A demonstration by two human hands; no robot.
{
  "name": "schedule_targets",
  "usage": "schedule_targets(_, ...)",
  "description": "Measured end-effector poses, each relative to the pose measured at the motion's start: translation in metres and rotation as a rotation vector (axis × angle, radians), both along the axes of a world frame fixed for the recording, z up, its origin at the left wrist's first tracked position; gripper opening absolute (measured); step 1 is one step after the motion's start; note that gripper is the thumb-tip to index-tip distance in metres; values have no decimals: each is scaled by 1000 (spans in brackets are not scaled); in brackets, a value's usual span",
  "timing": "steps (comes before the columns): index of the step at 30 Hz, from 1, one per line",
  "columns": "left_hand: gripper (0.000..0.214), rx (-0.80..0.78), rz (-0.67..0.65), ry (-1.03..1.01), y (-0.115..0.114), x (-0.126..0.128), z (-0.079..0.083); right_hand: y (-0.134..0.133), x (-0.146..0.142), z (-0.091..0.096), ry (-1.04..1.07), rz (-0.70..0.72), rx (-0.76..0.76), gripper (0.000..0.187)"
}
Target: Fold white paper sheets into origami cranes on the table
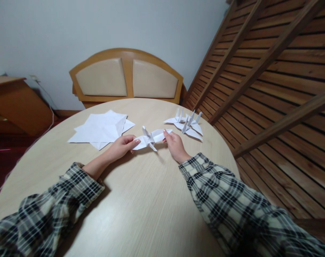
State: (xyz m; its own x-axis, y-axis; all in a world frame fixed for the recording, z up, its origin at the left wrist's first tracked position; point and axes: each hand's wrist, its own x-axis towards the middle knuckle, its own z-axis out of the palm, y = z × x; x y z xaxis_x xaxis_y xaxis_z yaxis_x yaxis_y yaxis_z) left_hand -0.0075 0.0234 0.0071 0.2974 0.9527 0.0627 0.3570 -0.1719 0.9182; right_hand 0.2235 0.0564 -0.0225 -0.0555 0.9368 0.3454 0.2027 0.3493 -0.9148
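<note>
A white paper crane (151, 139) is held just above the round pale wooden table (141, 200). My left hand (122, 145) pinches its left wing tip. My right hand (174, 144) pinches the right wing tip. The wings are spread out flat between the two hands, and the neck and tail point up and toward me. Both arms wear plaid sleeves.
A loose stack of white paper sheets (102, 129) lies to the left, behind my left hand. A few finished paper cranes (187, 123) stand at the right rear. A wooden chair back (126, 79) is beyond the table, and a slatted wooden wall (272, 89) runs along the right.
</note>
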Motion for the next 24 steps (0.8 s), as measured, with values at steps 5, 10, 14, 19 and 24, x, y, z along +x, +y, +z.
schedule_targets(5,23,-50,-1,-70,1,-11,-2,4,8,2,-73,7,19,54)
schedule_targets(10,22,-20,40,-95,2,-21,-7,9,14,3,-70,36,34,41)
schedule_targets(14,24,58,153,-16,6,-25,-8,15,23,6,-99,105,78,34)
schedule_targets(19,25,154,290,-11,7,-25,-6,16,33,10,-332,224,152,33)
schedule_targets(24,16,245,448,-65,9,-23,-6,19,40,12,-504,132,198,37)
